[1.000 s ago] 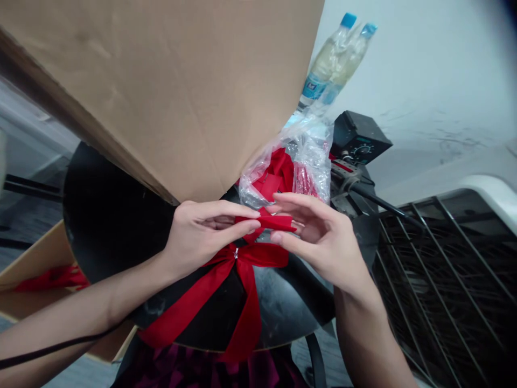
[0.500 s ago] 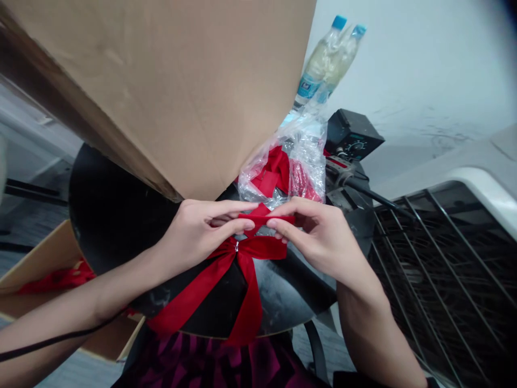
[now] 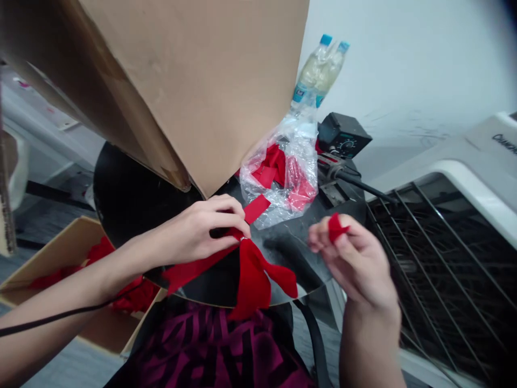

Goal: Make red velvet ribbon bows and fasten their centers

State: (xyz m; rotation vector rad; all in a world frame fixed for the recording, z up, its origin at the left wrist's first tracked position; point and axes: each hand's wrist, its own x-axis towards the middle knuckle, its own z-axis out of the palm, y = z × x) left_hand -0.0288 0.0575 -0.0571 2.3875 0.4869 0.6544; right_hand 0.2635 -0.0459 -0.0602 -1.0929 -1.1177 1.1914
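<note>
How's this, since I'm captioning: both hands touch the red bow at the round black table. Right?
Not quite: the head view shows only the left hand touching the red bow; the right hand is apart from it, holding a small red piece. The bow is at the round black table.

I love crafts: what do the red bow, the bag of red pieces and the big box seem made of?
Red bow: probably fabric ribbon, matte, with soft folds; exact fibre unclear. Bag: clear plastic film, shiny and crinkled. Big box: likely cardboard, dull brown, flat-sided.
</note>
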